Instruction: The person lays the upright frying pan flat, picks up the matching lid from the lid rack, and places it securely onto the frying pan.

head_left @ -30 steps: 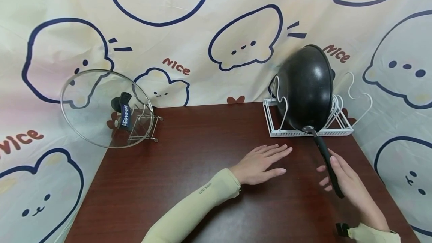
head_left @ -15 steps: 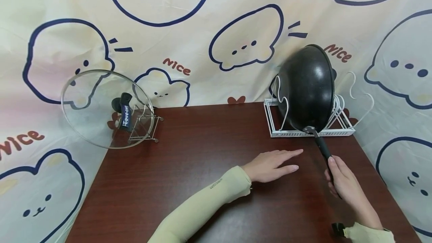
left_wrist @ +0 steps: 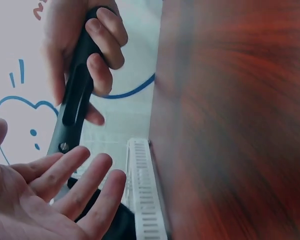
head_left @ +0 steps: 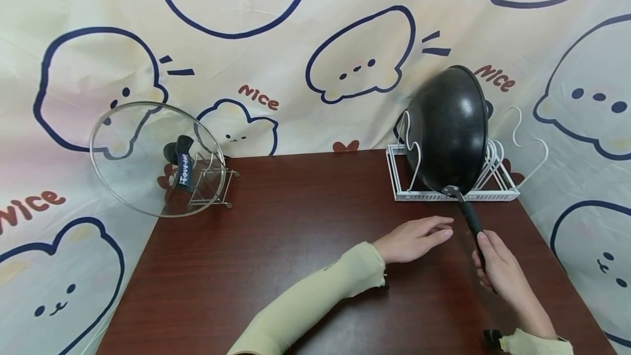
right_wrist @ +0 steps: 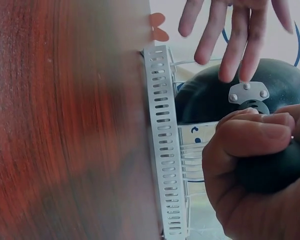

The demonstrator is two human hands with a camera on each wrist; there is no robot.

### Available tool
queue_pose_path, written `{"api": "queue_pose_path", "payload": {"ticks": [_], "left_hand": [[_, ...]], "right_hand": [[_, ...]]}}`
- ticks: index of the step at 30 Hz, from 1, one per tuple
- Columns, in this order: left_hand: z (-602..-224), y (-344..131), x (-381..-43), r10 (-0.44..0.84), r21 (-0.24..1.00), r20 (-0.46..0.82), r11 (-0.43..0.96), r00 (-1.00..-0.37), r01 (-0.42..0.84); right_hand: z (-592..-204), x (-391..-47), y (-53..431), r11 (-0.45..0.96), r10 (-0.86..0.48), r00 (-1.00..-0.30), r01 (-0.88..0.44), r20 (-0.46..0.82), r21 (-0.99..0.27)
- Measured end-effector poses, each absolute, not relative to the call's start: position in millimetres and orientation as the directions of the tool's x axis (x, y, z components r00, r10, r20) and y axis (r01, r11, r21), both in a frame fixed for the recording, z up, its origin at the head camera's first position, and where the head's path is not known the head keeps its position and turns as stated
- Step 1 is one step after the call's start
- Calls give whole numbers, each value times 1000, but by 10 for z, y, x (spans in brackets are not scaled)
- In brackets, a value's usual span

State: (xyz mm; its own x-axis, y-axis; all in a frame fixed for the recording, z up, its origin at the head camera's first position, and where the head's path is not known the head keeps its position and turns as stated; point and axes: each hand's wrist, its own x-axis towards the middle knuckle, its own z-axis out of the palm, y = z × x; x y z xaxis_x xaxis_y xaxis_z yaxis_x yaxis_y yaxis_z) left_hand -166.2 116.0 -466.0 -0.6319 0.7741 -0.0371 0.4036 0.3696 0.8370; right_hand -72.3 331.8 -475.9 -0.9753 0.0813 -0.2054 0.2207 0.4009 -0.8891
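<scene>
A black wok [head_left: 446, 130] stands on its side in a white wire rack [head_left: 455, 196] at the back right of the table. Its long black handle [head_left: 468, 215] slants down toward the front. My right hand [head_left: 508, 273] grips the lower part of that handle, its fingers curled round it in the right wrist view too. Just left of the handle is my left hand [head_left: 416, 239], apart from it. In the left wrist view the left fingers [left_wrist: 92, 182] are loosely bent and hold nothing.
At the back left a round glass lid [head_left: 158, 214] with a dark knob leans upright in a small metal wire stand [head_left: 228, 188]. A patterned cloth [head_left: 296, 70] covers the walls behind and beside the brown table [head_left: 296, 196].
My right hand has closed round the wok's handle, its fingers loose before. My left hand has moved right toward the handle. The wok and lid have not visibly moved.
</scene>
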Motion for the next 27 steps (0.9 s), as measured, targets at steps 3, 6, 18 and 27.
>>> {"api": "queue_pose_path", "payload": {"ticks": [3,6,18,27], "left_hand": [[-4652,1237,-1660,760,859,-61,370,-647,353],[-4646,1320,-1663,748,893,-104,360,-656,269],[-4694,1635,-1715,717,974,-214,104,-664,-203],[-4643,1851,-1701,606,958,-278,125,-745,-256]], "right_hand": [[-4759,-731,3303,405,78,-975,223,-209,-887],[-4756,-741,3291,427,79,-972,233,-220,-874],[-4717,-741,3277,512,111,-954,294,-277,-807],[-4723,-725,3280,549,141,-957,287,-252,-785]]}}
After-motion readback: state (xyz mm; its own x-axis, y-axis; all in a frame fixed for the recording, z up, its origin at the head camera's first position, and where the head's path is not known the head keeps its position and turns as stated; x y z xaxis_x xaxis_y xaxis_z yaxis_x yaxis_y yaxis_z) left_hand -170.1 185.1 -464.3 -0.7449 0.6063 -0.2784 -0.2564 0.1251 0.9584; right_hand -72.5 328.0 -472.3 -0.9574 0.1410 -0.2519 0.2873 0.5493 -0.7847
